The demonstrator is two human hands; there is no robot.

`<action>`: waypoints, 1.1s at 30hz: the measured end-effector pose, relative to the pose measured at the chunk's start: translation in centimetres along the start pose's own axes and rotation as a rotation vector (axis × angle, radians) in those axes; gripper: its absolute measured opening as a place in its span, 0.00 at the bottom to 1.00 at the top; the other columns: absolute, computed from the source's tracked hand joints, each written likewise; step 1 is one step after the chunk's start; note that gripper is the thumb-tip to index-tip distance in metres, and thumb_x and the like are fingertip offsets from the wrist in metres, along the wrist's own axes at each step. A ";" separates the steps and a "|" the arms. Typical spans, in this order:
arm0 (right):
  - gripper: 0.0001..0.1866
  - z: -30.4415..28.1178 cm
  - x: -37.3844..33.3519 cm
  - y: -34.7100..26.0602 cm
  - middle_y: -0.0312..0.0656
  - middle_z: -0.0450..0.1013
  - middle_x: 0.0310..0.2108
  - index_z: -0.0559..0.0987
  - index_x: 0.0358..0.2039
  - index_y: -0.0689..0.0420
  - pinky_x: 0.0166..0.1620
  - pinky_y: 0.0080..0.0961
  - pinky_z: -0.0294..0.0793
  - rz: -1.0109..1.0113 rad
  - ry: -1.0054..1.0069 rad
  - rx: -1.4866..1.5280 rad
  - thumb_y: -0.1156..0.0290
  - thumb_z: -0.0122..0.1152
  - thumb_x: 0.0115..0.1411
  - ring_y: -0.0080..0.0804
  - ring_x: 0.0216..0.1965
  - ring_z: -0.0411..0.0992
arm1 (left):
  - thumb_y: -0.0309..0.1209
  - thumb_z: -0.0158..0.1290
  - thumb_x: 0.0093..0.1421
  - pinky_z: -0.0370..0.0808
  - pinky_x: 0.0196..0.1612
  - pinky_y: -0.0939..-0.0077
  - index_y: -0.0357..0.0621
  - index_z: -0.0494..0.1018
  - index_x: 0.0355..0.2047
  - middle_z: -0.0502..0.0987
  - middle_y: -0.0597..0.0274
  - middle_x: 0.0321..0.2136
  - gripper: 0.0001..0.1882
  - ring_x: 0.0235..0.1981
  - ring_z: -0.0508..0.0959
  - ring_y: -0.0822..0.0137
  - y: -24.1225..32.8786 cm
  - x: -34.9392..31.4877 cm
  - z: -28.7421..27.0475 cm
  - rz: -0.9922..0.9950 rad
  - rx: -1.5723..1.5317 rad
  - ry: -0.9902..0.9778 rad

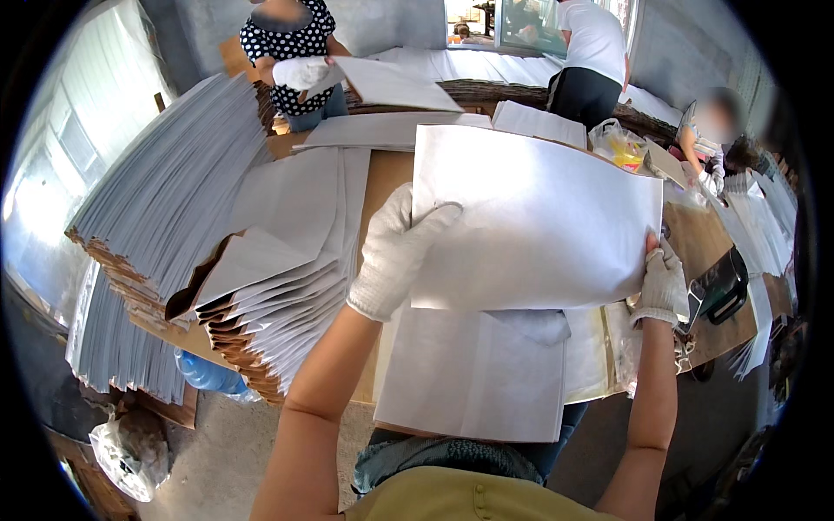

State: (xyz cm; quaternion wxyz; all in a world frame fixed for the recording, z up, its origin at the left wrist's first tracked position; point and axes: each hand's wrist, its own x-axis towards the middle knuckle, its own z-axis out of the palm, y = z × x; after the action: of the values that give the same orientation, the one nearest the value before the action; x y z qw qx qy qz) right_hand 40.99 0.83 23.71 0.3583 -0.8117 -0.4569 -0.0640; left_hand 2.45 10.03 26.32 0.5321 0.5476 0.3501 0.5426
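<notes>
Between my two hands I hold up a flat white paper bag (539, 217), tilted above the table. White knit gloves cover both hands. My left hand (391, 252) grips the bag's left edge, thumb on top. My right hand (662, 282) pinches its lower right edge, with bare fingertips showing. Below it, another white paper bag (473, 373) lies at the table's near edge, its far part hidden by the held one. Left of my left hand is a fanned pile of white paper bags (287, 286) with brown inner layers.
A tall leaning stack of white bags (182, 174) stands far left. At right lie a dark case (725, 286) and a plastic bag (617, 143). Across the table, a person in polka dots (291, 61) holds a white bag; two other people are farther back and right.
</notes>
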 end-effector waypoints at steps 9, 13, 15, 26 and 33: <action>0.22 1.6 -2.2 4.1 0.46 0.81 0.35 0.82 0.53 0.54 0.39 0.33 0.80 0.172 -0.435 0.358 0.52 0.47 0.73 0.35 0.33 0.81 | 0.30 0.60 0.66 0.80 0.45 0.76 0.37 0.79 0.47 0.85 0.61 0.39 0.12 0.39 0.83 0.69 -2.8 -2.9 -4.6 0.006 0.032 -0.351; 0.23 1.7 -6.3 8.3 0.44 0.81 0.34 0.81 0.52 0.57 0.39 0.32 0.80 0.518 -1.201 0.758 0.52 0.47 0.73 0.34 0.33 0.81 | 0.31 0.59 0.66 0.77 0.53 0.72 0.36 0.80 0.47 0.84 0.56 0.44 0.12 0.47 0.82 0.64 -7.1 -7.9 -9.4 -0.236 0.025 -0.751; 0.23 2.6 -8.3 9.4 0.42 0.80 0.34 0.81 0.52 0.60 0.41 0.31 0.81 0.532 -1.385 0.790 0.53 0.49 0.73 0.33 0.35 0.80 | 0.31 0.59 0.66 0.75 0.58 0.70 0.36 0.81 0.47 0.84 0.55 0.46 0.13 0.52 0.81 0.63 -9.3 -10.8 -10.5 -0.443 -0.022 -0.783; 0.31 -2.9 -11.9 -7.1 0.44 0.77 0.53 0.75 0.61 0.55 0.55 0.29 0.77 -0.583 -1.436 0.253 0.68 0.70 0.55 0.37 0.54 0.76 | 0.24 0.65 0.54 0.66 0.68 0.63 0.49 0.81 0.47 0.81 0.62 0.53 0.19 0.61 0.73 0.54 -10.6 -15.6 -11.7 -0.218 0.525 -0.751; 0.46 -3.8 -18.7 -4.4 0.49 0.71 0.61 0.68 0.67 0.52 0.63 0.41 0.70 -0.809 -1.465 0.052 0.66 0.74 0.46 0.49 0.62 0.70 | 0.29 0.67 0.54 0.68 0.63 0.61 0.49 0.82 0.41 0.81 0.63 0.50 0.13 0.57 0.75 0.56 -12.3 -19.1 -9.0 0.208 0.633 -0.643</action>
State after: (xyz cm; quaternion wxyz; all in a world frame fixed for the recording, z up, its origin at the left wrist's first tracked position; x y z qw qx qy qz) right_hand 27.64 -13.19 20.71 -0.0612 -0.4128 -0.8314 0.3669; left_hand -7.00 -4.14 8.84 0.3630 0.8557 0.2591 0.2623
